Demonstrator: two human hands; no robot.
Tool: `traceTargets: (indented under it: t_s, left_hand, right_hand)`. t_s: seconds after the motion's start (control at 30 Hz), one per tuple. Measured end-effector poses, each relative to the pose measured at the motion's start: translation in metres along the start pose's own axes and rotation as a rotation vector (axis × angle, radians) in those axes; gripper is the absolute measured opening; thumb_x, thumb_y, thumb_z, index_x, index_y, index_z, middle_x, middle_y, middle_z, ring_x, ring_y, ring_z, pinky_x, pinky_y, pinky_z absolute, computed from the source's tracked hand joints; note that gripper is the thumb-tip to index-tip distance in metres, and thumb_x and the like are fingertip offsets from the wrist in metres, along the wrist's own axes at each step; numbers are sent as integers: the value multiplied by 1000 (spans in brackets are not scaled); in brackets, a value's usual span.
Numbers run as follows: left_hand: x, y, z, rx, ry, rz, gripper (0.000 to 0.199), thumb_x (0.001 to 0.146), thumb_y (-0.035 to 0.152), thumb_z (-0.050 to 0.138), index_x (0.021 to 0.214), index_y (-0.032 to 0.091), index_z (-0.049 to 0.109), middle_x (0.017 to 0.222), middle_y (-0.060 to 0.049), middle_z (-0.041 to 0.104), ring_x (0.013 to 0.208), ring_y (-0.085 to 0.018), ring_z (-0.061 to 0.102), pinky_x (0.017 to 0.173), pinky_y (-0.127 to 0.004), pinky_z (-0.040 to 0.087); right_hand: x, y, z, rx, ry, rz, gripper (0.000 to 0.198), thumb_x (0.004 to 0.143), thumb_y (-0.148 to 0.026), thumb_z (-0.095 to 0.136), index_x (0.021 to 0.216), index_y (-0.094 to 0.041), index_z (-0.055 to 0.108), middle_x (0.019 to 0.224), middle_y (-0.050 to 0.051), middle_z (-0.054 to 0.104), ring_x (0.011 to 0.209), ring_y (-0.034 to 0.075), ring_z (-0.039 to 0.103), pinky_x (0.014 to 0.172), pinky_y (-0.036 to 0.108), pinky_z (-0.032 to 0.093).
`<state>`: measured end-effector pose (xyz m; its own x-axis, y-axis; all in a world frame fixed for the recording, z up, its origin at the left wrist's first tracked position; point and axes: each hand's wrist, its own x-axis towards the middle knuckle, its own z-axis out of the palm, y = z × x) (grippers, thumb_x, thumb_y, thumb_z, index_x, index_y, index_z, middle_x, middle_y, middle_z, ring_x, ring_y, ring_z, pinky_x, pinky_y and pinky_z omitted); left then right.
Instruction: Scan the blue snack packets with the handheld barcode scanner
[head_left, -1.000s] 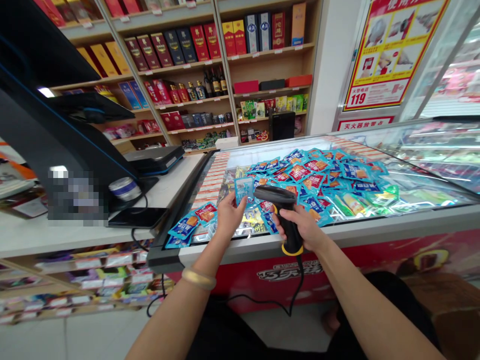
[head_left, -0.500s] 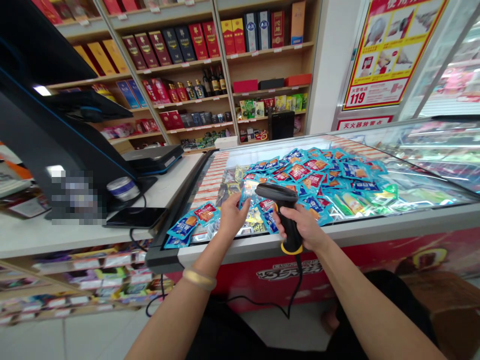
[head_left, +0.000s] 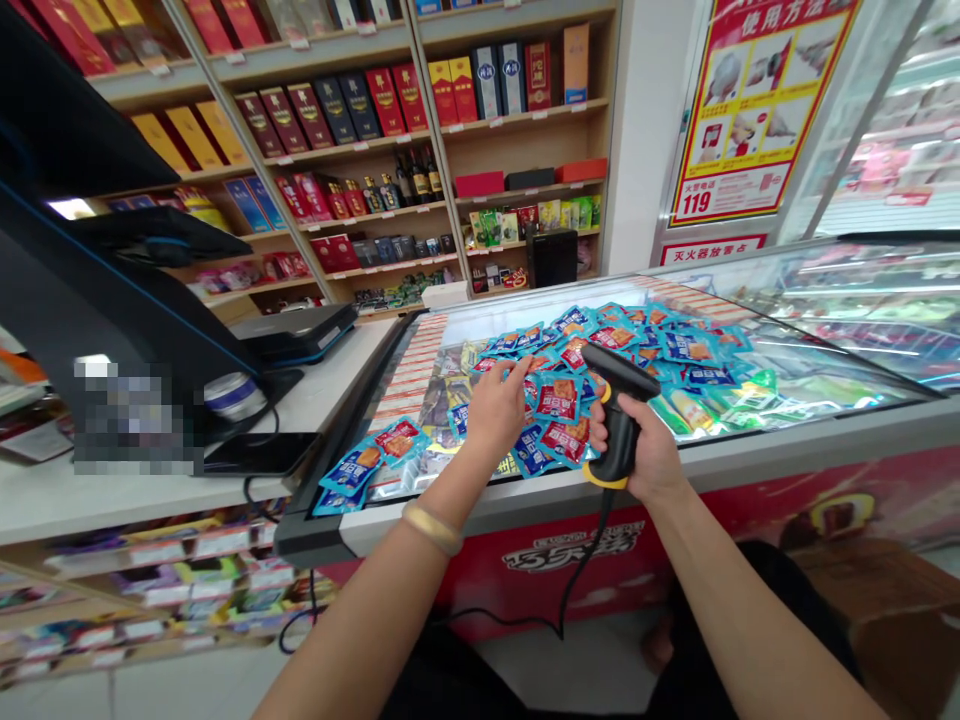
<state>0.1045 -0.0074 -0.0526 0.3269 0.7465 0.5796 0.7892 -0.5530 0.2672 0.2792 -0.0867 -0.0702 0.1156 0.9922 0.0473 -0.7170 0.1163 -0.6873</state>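
- Right here, the scanner [head_left: 619, 430] sits above the front part of the packet pile [head_left: 559, 398], tilted, its head up and its butt end by the front rim [head_left: 735, 455] of the glass-topped freezer [head_left: 446, 335].
- And the right hand [head_left: 656, 450] has it firmly: fingers wrapped round the grip, thumb on the near side.
- Over to the left hand [head_left: 497, 410], palm down, fingertips out at the pile; whether they pinch a packet, I cannot tell from here.
- Room to move? A strip of glass runs between the pile and the small group of packets [head_left: 360, 465] at the left corner; the front packets lie close to the rim, and on the right the pile borders green packs showing at the glass.
- Now the looks: scanner black with yellow trim at neck and butt, cable [head_left: 566, 600] dropping from the grip down past the red front panel [head_left: 637, 550].
- The packets are light blue with red or dark blue panels and pictures of brown food, lying flat, overlapping, every which way.
- Further out left, a white counter [head_left: 341, 390] meets the freezer's dark edge, carrying a flat black device [head_left: 262, 453] and a big black stand [head_left: 150, 300].
- Behind it all, shelves [head_left: 517, 130] of boxes and bottles, and a red-and-yellow poster [head_left: 757, 120] at right.
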Motion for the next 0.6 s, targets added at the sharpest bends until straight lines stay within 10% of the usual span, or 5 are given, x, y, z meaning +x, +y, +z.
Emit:
traceTargets:
  t_s: [0.3, 0.6]
  left_hand:
    - [9, 21, 16, 85, -301, -117, 52, 97, 38, 39, 148, 27, 41, 159, -10, 34, 148, -34, 26, 117, -60, 21]
    - [-34, -53, -63, 401, -280, -367, 70, 83, 30, 55, 150, 21, 37, 156, -17, 36, 142, -34, 38, 116, -54, 29]
  right_hand:
    - [1, -4, -6, 19, 24, 46, 27, 67, -36, 72, 85, -17, 63, 64, -1, 58, 47, 9, 48, 40, 19, 40]
    - [-5, 1, 2, -15, -41, 55, 25, 68, -36, 73, 83, -19, 62, 62, -1, 58, 47, 9, 48, 40, 19, 41]
